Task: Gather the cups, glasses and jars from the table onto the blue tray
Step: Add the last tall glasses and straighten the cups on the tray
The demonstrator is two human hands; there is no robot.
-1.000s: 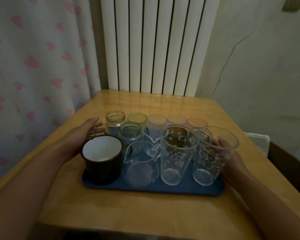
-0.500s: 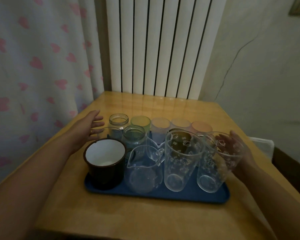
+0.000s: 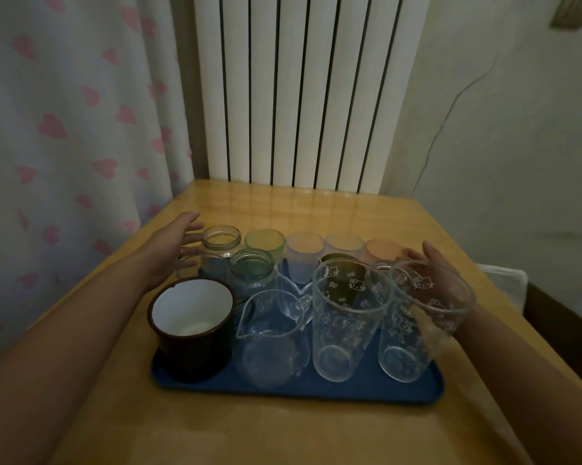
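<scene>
Both hands were out at the two ends of the blue tray (image 3: 316, 392). Left hand (image 3: 172, 250) was spread, fingers straight, gripping nothing, just beside a clear jar (image 3: 221, 251) at the tray's far-left corner; whether skin touched glass could not be told. Right hand (image 3: 434, 276) likewise lay slack and spread, holding nothing, seen partly through the rim of the right printed tumbler (image 3: 420, 327), on that glass's far side.

Tray sat on the wooden surface (image 3: 316, 434), near its front edge. Front row, left to right: dark enamel mug (image 3: 192, 327) with a white inside, clear spouted pitcher (image 3: 272, 340), left printed tumbler (image 3: 345, 317), then the right one. Behind these stood a greenish jar (image 3: 251, 275) and a second clear handled vessel, partly hidden. Back row: the clear jar, a green cup (image 3: 264, 241), two pale cups (image 3: 304, 245) (image 3: 345, 245), and a pinkish cup (image 3: 381, 251). All stood upright and close together.

White ribbed radiator (image 3: 303, 92) rose behind the surface. Curtain with pink hearts (image 3: 64, 129) hung at left; a cracked wall (image 3: 517, 129) at right.
</scene>
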